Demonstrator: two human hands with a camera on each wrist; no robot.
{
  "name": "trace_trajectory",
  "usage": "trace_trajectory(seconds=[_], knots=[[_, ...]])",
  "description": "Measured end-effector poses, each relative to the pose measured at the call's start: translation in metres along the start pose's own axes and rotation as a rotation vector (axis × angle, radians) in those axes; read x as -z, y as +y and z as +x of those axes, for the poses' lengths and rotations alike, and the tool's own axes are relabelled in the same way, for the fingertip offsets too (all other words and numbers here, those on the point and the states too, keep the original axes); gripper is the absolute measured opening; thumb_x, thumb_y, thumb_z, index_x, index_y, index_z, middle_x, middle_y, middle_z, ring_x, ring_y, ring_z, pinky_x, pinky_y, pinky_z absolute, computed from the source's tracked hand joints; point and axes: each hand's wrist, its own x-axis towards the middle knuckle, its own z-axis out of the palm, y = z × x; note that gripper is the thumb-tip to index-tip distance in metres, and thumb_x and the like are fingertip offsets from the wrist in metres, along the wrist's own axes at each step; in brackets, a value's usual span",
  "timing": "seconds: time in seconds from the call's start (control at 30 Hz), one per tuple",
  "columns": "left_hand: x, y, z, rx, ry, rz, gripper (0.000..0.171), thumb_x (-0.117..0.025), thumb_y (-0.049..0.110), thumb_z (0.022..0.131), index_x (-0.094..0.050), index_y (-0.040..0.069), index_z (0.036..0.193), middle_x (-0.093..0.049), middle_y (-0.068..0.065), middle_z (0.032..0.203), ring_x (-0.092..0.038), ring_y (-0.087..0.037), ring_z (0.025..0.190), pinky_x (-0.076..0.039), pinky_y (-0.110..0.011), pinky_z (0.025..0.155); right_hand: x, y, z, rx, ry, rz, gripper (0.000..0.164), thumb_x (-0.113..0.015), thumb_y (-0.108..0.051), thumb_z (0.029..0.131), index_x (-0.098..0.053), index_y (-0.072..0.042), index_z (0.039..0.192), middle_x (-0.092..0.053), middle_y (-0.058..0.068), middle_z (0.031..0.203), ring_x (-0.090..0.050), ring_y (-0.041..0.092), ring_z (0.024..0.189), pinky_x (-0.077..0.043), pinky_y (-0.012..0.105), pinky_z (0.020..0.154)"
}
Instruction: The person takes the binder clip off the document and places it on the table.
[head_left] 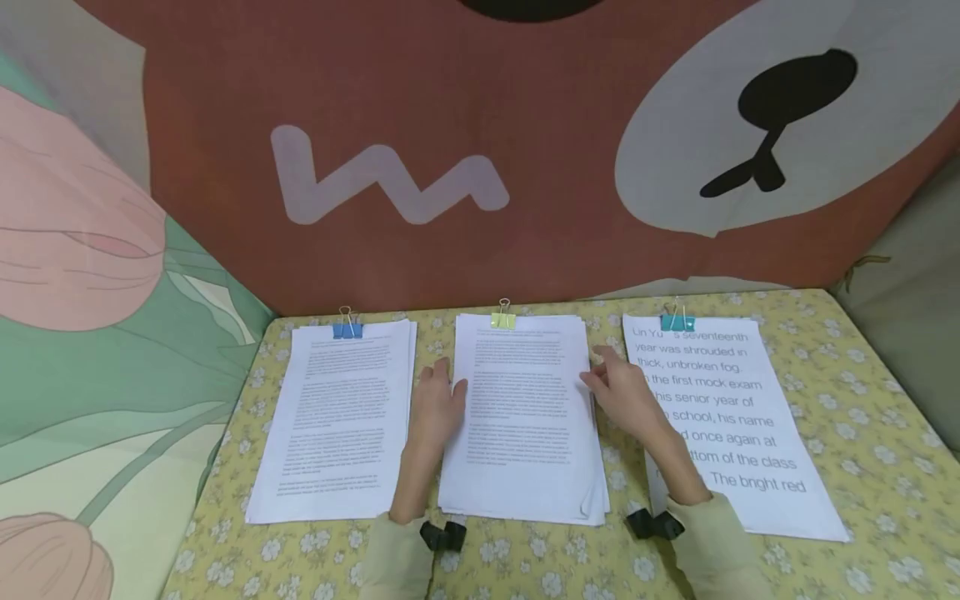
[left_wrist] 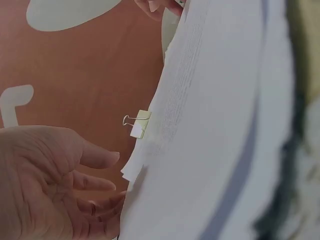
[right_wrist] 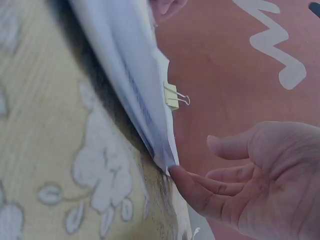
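The middle paper stack (head_left: 517, 417) lies on the table with small print on top, held at its upper edge by a yellow binder clip (head_left: 503, 321). My left hand (head_left: 437, 404) is at its left edge, fingers loosely bent, gripping nothing. At the opposite edge is my right hand (head_left: 621, 387), thumb apart from the fingers. In the right wrist view, a fingertip of the right hand (right_wrist: 260, 180) touches the paper corner below the yellow clip (right_wrist: 171, 96). The left wrist view shows the left hand (left_wrist: 50, 185) beside the paper edge, some fingertips hidden behind it.
To the left lies another printed stack (head_left: 330, 433) with a blue binder clip (head_left: 347, 330). A large-print stack (head_left: 780, 508) with a teal clip (head_left: 678, 322) lies right, partly under my right forearm. The flowered tablecloth (head_left: 847, 417) meets a brown cartoon backdrop (head_left: 390, 267).
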Motion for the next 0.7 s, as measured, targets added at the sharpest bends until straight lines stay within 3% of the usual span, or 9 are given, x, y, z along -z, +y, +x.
trace_trajectory(seconds=[0.27,0.47,0.6,0.7], knots=[[-0.003,-0.003,0.002,0.087,-0.076,-0.112,0.060,-0.063,0.025,0.103,-0.044,-0.004,0.151,-0.064,-0.027,0.124,-0.066,-0.042,0.113,-0.055,-0.053,0.093,-0.001,0.002,0.000,-0.071,-0.064,0.119,0.051,-0.059,-0.003,0.103,-0.040,0.015,0.147,-0.067,0.031,0.112,-0.072,0.023,0.074,-0.061,0.033,0.064],[-0.005,-0.009,0.006,0.098,-0.169,-0.257,0.047,-0.065,0.017,0.100,-0.054,-0.012,0.136,-0.068,-0.028,0.116,-0.069,-0.040,0.104,-0.057,-0.050,0.090,-0.001,0.005,0.000,-0.079,-0.076,0.140,0.049,-0.058,-0.003,0.103,-0.042,0.014,0.146,-0.067,0.030,0.112,-0.073,0.023,0.073,-0.061,0.033,0.064],[-0.007,-0.012,0.007,0.076,-0.205,-0.401,0.044,-0.065,0.012,0.098,-0.056,-0.010,0.135,-0.068,-0.026,0.118,-0.068,-0.036,0.100,-0.056,-0.048,0.091,-0.001,0.005,0.001,-0.089,-0.079,0.148,0.048,-0.058,-0.004,0.103,-0.044,0.014,0.145,-0.067,0.030,0.113,-0.073,0.024,0.075,-0.061,0.033,0.065],[-0.007,-0.014,0.006,0.078,-0.284,-0.626,0.049,-0.062,0.010,0.099,-0.051,-0.004,0.145,-0.068,-0.024,0.121,-0.071,-0.033,0.096,-0.059,-0.044,0.085,-0.001,0.005,0.001,-0.088,-0.079,0.155,0.046,-0.058,-0.003,0.104,-0.046,0.015,0.144,-0.067,0.030,0.113,-0.073,0.025,0.077,-0.061,0.033,0.066]])
